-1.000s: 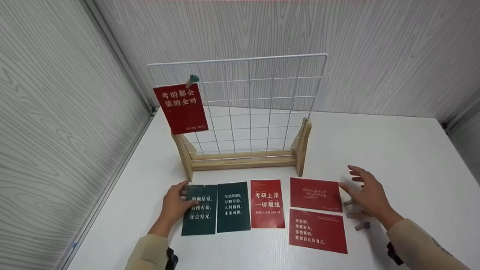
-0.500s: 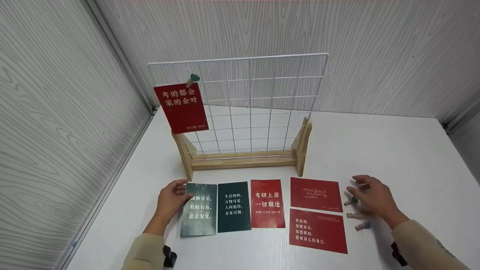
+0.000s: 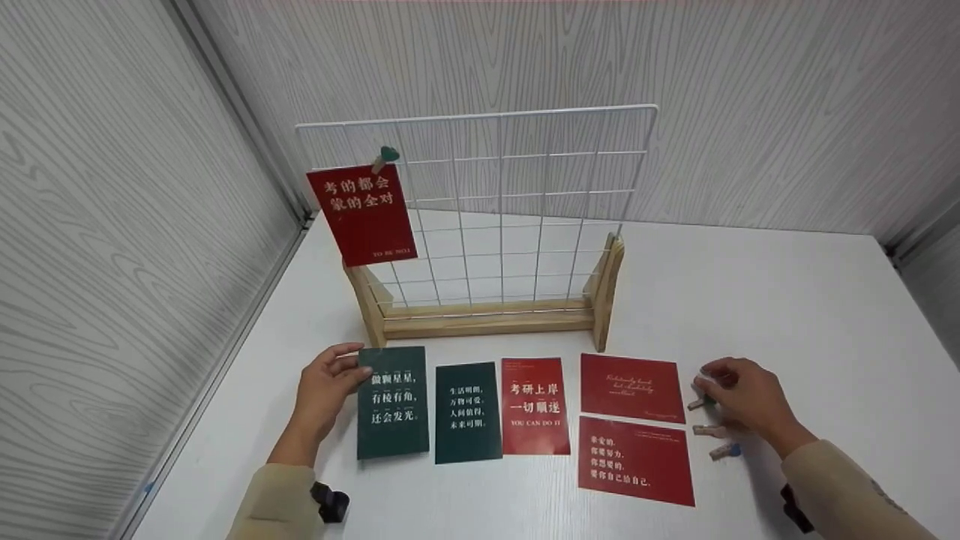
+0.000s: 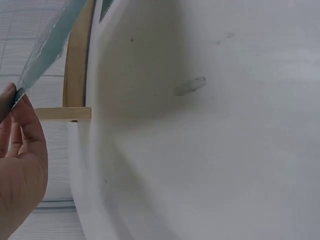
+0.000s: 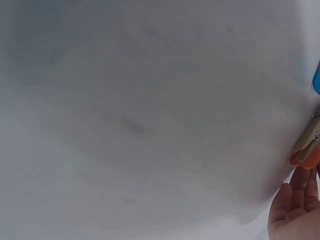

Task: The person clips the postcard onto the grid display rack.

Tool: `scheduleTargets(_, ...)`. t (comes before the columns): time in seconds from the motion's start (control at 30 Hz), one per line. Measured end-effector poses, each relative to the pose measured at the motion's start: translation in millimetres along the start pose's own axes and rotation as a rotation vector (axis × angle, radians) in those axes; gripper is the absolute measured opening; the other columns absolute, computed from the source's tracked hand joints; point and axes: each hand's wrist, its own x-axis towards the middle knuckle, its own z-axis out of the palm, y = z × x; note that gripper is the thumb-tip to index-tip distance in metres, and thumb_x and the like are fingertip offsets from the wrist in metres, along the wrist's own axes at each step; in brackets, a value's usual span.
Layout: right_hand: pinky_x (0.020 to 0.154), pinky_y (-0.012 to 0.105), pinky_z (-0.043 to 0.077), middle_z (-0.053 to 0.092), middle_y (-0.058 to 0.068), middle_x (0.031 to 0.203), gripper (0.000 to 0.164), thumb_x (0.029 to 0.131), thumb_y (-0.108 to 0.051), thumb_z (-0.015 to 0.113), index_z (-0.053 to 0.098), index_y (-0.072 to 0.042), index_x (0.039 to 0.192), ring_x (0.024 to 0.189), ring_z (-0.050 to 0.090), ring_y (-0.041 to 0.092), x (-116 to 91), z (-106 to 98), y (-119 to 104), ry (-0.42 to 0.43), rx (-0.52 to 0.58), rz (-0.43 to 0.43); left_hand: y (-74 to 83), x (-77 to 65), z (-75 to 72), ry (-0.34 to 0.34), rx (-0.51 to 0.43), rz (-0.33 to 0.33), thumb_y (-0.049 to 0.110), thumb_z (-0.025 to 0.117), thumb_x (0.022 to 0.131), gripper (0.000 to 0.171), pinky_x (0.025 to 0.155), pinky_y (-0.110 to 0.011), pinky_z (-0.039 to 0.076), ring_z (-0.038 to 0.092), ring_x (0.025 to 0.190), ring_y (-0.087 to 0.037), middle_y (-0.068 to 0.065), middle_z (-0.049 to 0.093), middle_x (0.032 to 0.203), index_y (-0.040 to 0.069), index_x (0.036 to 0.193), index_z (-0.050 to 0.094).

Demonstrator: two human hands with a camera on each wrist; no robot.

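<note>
My left hand (image 3: 324, 386) pinches the upper left edge of a dark green card (image 3: 394, 435) with white lettering. The left wrist view shows this card (image 4: 50, 52) raised off the table, its edge between thumb and fingertips. On the right, my right hand (image 3: 754, 397) pinches the far end of the uppermost small wooden clothespin (image 3: 697, 405), whose green heart is covered by the fingers. Two more clothespins lie below it, one with a blue end (image 3: 724, 451). In the right wrist view, an orange-ended clothespin (image 5: 306, 145) overlaps the fingertips.
A white wire grid (image 3: 501, 195) stands in a wooden base (image 3: 487, 325) behind the cards. From its upper left hangs a red card (image 3: 367, 232) under a green-heart clothespin (image 3: 382, 159). Another green card (image 3: 468, 442) and several red cards (image 3: 536, 442) lie flat on the table (image 3: 787, 300).
My left hand has lifted the leftmost green card and shifted it slightly left and away from me. My right hand has come down onto the uppermost clothespin, its fingers closing over the green heart.
</note>
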Motion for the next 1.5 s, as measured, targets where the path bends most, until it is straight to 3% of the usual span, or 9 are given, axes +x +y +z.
scheduleTargets(0.2, 0.074, 0.041, 0.049, 0.062, 0.011, 0.099, 0.03, 0.089, -0.029, 0.068, 0.065, -0.005, 0.107, 0.09, 0.054, 0.028, 1, 1, 3, 0.005, -0.014, -0.019, 13.7, -0.8, 0.3, 0.02, -0.032, 0.029, -0.002, 0.067, 0.086, 0.044, 0.077, -0.027, 0.054, 0.065, 0.086, -0.014, -0.012, 0.066, 0.103, 0.002, 0.128, 0.054)
scheduleTargets(0.53, 0.07, 0.036, 0.049, 0.061, 0.01, 0.098, 0.027, 0.09, -0.03, 0.067, 0.066, -0.007, 0.105, 0.088, 0.052, 0.027, 3, 1, 0, -0.018, -0.002, 0.019, 30.3, -1.7, 5.4, 0.032, -0.055, 0.078, -0.003, 0.068, 0.085, 0.044, 0.077, -0.028, 0.055, 0.066, 0.085, -0.014, -0.012, 0.066, 0.104, 0.003, 0.127, 0.055)
scheduleTargets(0.67, 0.07, 0.036, 0.049, 0.062, 0.011, 0.098, 0.023, 0.091, -0.025, 0.065, 0.065, -0.006, 0.105, 0.088, 0.053, 0.028, 6, -1, -6, -0.012, -0.01, -0.004, 38.5, -1.4, 7.3, 0.038, -0.053, 0.102, -0.002, 0.068, 0.086, 0.044, 0.078, -0.027, 0.054, 0.066, 0.087, -0.015, -0.014, 0.066, 0.106, 0.003, 0.127, 0.055)
scheduleTargets(0.87, 0.067, 0.038, 0.052, 0.065, 0.01, 0.096, 0.021, 0.09, -0.024, 0.066, 0.067, -0.006, 0.101, 0.087, 0.058, 0.029, 12, -5, -23, 0.04, 0.009, -0.082, 51.4, -0.3, 9.6, 0.034, -0.064, 0.142, -0.002, 0.068, 0.086, 0.044, 0.079, -0.027, 0.054, 0.066, 0.087, -0.017, -0.014, 0.066, 0.107, 0.002, 0.128, 0.054)
scheduleTargets(1.1, 0.071, 0.043, 0.05, 0.068, 0.007, 0.092, 0.018, 0.091, -0.024, 0.067, 0.068, -0.007, 0.097, 0.086, 0.062, 0.028, 22, -11, -52, 0.071, 0.028, -0.229, 64.1, -0.1, 12.3, 0.023, -0.086, 0.208, -0.005, 0.067, 0.085, 0.044, 0.077, -0.028, 0.055, 0.066, 0.086, -0.017, -0.014, 0.067, 0.105, 0.0, 0.127, 0.054)
scheduleTargets(1.5, 0.076, 0.046, 0.05, 0.068, 0.007, 0.095, 0.019, 0.093, -0.026, 0.063, 0.068, -0.008, 0.099, 0.087, 0.061, 0.026, 35, -16, -96, 0.065, 0.06, -0.3, 78.0, 1.1, 17.9, 0.024, -0.087, 0.228, -0.003, 0.068, 0.086, 0.042, 0.08, -0.029, 0.054, 0.066, 0.089, -0.019, -0.013, 0.066, 0.108, 0.004, 0.126, 0.056)
